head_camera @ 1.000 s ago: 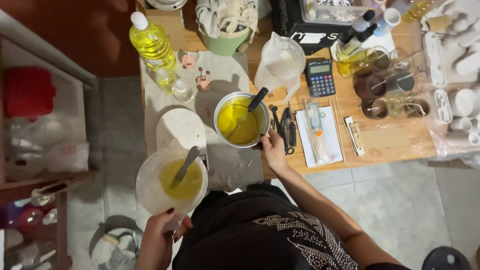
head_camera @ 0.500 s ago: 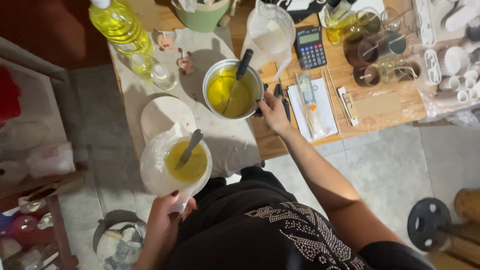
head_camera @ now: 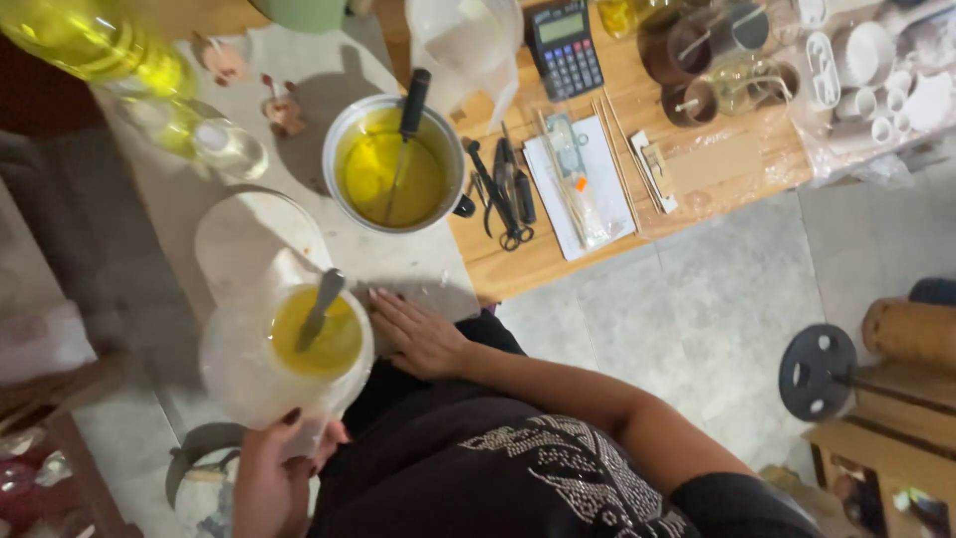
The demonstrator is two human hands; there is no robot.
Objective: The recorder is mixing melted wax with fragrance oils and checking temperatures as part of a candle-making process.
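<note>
L hand (head_camera: 284, 463) grips the clear plastic jug (head_camera: 284, 354) from below at its 6 o'clock side, fingers (head_camera: 291, 418) curled round the wall/handle, dark-painted nails showing; jug held off the worktop edge, near the body, roughly level; inside, opaque yellow liquid with a metal spoon (head_camera: 321, 309) leaning toward 1 o'clock.

R hand (head_camera: 418, 334) lies flat, palm down, on the pale marble slab (head_camera: 299, 169), just at 3 o'clock of the jug; fingers spread and pointing to 10 o'clock, holding nothing; cannot tell if it touches the jug wall.

At 12 o'clock of the R hand: metal pot (head_camera: 395, 164) w/ yellow liquid, a black-handled utensil (head_camera: 410, 105) standing in it. A round white disc (head_camera: 259, 244) lies on the slab betw. pot and jug. Scissors and tools (head_camera: 503, 194) at 3 o'clock of the pot on the wooden worktop (head_camera: 558, 259); beyond them a white pad w/ sticks (head_camera: 578, 184); calculator (head_camera: 563, 45) at 1 o'clock; glass jars w/ wicks (head_camera: 712, 60) farther right. Yellow oil bottle (head_camera: 90, 45) at 10 o'clock, small clear bottle (head_camera: 214, 139) below it.

Handling, as judged: jug wall looks thin and flexible, prob. bows under a hard squeeze; load of liquid makes it bottom-heavy and sloshy; residue may make the wall slippery; loose spoon can swing and tip the balance; best taken by the handle side w/ a second hand under the base.
</note>
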